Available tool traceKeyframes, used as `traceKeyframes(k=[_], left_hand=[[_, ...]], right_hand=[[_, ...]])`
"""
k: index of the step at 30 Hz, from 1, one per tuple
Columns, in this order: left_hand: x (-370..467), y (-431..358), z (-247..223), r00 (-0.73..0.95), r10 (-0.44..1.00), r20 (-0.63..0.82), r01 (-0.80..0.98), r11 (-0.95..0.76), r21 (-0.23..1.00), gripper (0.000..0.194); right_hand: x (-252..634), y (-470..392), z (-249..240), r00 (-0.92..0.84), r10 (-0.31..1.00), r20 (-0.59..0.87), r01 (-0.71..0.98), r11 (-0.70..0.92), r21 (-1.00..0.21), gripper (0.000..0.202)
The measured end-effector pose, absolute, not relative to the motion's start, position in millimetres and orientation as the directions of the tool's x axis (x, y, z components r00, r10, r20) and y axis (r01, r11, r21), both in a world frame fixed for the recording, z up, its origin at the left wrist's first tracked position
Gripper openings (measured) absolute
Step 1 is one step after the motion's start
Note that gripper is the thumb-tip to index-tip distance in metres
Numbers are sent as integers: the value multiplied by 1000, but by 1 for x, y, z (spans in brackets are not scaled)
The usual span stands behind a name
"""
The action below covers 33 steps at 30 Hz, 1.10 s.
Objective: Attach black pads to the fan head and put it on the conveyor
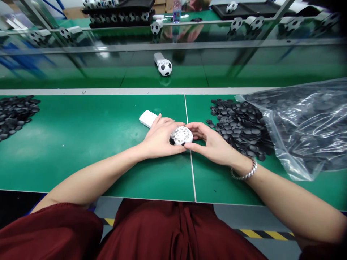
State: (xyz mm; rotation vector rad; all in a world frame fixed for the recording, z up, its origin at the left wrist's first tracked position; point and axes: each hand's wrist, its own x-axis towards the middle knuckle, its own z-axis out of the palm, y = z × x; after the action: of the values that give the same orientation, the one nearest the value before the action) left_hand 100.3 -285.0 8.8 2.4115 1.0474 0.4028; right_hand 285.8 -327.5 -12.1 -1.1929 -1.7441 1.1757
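A white handheld fan with a soccer-ball head is held low over the green table, its openwork white face turned up. Black patches show along the lower rim of the head. My left hand wraps over the fan from the left, and the white handle sticks out beyond its fingers. From the right, my right hand curves its thumb and fingers against the edge of the ball. Whether a small piece sits under those fingertips is hidden.
Black patches lie heaped at right beside a clear plastic bag. Another heap of black patches lies far left. Beyond the table's pale edge, a finished-looking ball fan rests on a green belt. Stacked black trays stand at the back.
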Motion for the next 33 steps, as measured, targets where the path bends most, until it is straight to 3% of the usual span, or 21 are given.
traceKeyframes(k=[8,13,15,18,22,26,33], left_hand=[[99,-286,7,663,742,95,590,-597,544,61],[96,-282,6,691,718,84,583,-622,523,72],[96,-281,5,693,716,87,584,-629,513,74],[96,-281,3,695,712,103,579,-639,507,73],[96,-281,3,702,704,110,572,-649,502,72],[95,-281,3,701,706,101,582,-648,491,72],[96,-282,5,702,705,103,584,-652,483,72]], right_hand=[[287,-331,-13,-306,947,99,447,235,-863,44],[284,-336,-9,-343,817,464,591,572,-569,18],[283,-337,-9,-415,736,535,601,663,-446,13],[283,-337,-9,-467,685,559,608,708,-360,11],[286,-336,-8,-521,691,501,608,712,-351,12],[290,-336,-4,-486,745,456,612,663,-431,18],[291,-336,0,-446,775,448,538,632,-557,10]])
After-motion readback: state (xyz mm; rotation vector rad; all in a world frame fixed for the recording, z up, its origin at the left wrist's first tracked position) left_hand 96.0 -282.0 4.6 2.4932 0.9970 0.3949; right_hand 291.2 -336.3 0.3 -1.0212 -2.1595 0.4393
